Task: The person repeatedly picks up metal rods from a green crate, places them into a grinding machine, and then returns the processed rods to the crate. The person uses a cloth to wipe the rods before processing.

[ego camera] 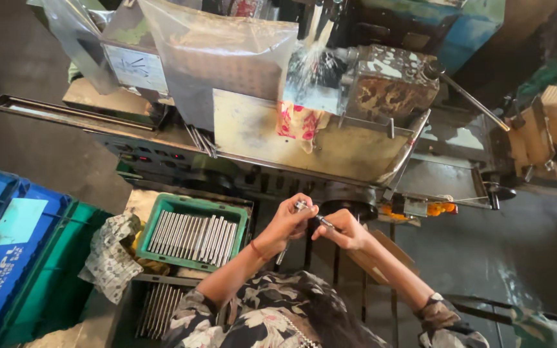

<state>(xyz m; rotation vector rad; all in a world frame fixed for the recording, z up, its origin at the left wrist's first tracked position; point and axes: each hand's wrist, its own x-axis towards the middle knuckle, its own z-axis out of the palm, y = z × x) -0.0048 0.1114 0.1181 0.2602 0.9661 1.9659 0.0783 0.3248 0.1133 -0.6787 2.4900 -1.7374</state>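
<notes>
At nine o'clock sit blue crates (1, 258), stacked out of the way. Next, a rag (107, 254) lies against a green tray (236, 219) of metal rods (191, 237), laid in a row, near the left hand for easy picking. At centre, the left hand (285, 225) pinches one end of a thin rod (311, 216), its grip pressed together; the right hand (346, 232) pinches the other end, so the rod spans both at chest height, likely for checking. At twelve o'clock stands the machine (381, 84).
</notes>
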